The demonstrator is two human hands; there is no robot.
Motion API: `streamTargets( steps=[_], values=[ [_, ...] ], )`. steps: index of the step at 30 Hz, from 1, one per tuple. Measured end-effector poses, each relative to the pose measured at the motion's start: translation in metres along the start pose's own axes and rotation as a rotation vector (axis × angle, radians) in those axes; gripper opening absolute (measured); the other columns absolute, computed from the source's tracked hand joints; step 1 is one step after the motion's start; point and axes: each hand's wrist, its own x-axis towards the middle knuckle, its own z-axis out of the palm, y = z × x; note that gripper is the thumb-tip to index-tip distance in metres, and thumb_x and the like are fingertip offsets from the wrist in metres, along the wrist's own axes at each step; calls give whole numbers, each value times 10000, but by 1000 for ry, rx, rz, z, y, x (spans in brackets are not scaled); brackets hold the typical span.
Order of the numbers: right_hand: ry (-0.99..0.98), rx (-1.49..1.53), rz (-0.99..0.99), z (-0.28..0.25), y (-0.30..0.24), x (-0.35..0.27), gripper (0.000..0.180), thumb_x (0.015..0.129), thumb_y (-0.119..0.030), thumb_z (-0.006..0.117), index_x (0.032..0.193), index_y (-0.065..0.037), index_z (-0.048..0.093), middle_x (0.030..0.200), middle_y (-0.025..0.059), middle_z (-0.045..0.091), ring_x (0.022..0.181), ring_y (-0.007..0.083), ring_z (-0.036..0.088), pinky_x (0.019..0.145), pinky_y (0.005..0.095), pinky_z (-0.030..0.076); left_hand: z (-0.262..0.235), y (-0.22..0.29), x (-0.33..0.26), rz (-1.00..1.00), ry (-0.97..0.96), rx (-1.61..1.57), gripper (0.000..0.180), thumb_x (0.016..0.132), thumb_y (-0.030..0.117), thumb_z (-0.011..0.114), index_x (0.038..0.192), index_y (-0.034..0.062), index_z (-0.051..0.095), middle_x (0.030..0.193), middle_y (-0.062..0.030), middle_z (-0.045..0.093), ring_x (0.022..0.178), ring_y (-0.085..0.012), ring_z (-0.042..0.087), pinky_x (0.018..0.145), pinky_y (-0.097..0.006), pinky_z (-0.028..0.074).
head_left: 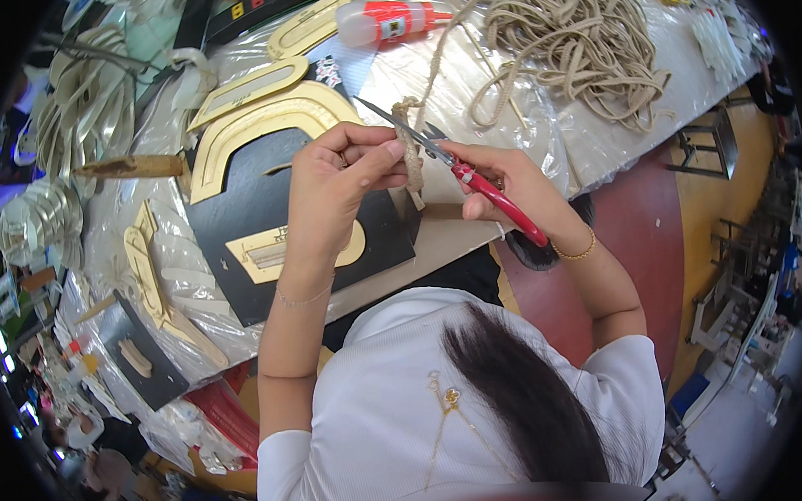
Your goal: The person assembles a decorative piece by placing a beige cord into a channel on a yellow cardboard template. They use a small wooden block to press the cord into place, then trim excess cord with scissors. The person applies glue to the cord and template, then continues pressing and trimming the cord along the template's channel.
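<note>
Between the fingertips of my left hand (351,167) is a short length of beige braided cord (412,159), pinched and hanging down. My right hand (506,180) grips red-handled scissors (498,205) whose blades are spread, pointing up and left across the cord. A strand of the cord runs up from there toward a big loose heap of the same cord (580,41). Under my left hand lies a black board (262,199) with cream curved template pieces (223,151) on it.
A red-and-clear squeeze bottle (389,22) lies at the back of the plastic-covered table (524,167). A wooden-handled tool (129,167) rests at the left, near stacked pale templates (41,219). Another cream template (153,273) and a small dark board (134,351) sit nearer.
</note>
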Motion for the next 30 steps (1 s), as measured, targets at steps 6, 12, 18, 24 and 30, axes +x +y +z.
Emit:
streamTargets(
  steps=[6, 12, 18, 24, 30],
  values=[
    [-96, -24, 19, 9, -5, 12, 864, 729, -413, 905, 1420, -27, 559, 905, 9, 577, 809, 92, 503, 742, 256, 465, -17, -7, -13, -22, 34, -86, 161, 921, 52, 710, 1049, -28, 654, 935, -120, 738, 793, -167, 738, 694, -262, 622],
    [-90, 53, 6, 15, -2, 13, 873, 721, -374, 915, 1427, -17, 547, 936, -9, 572, 825, 87, 497, 757, 248, 461, -21, -8, -15, -16, 36, -85, 176, 920, 67, 715, 1053, -32, 656, 948, -125, 737, 796, -174, 740, 686, -268, 620],
    [-78, 71, 8, 15, 0, 11, 877, 708, -359, 920, 1424, -17, 547, 932, -3, 581, 826, 82, 510, 758, 244, 465, -20, -8, -12, -11, 21, -87, 184, 918, 81, 722, 1048, -32, 658, 939, -117, 736, 779, -168, 735, 682, -265, 615],
    [-55, 21, -10, 16, -1, 10, 879, 688, -341, 932, 1414, -19, 556, 950, 13, 616, 833, 74, 523, 761, 240, 477, -19, -10, -10, -18, 32, -66, 180, 925, 100, 718, 1035, -27, 656, 919, -117, 736, 785, -175, 737, 695, -277, 612],
    [-14, 62, -11, 18, 5, 7, 878, 668, -326, 948, 1387, 11, 573, 941, -2, 635, 828, 58, 521, 758, 227, 473, -18, -9, -3, -44, 25, -14, 165, 927, 110, 710, 1007, -21, 651, 893, -117, 734, 788, -195, 742, 701, -303, 611]
  ],
)
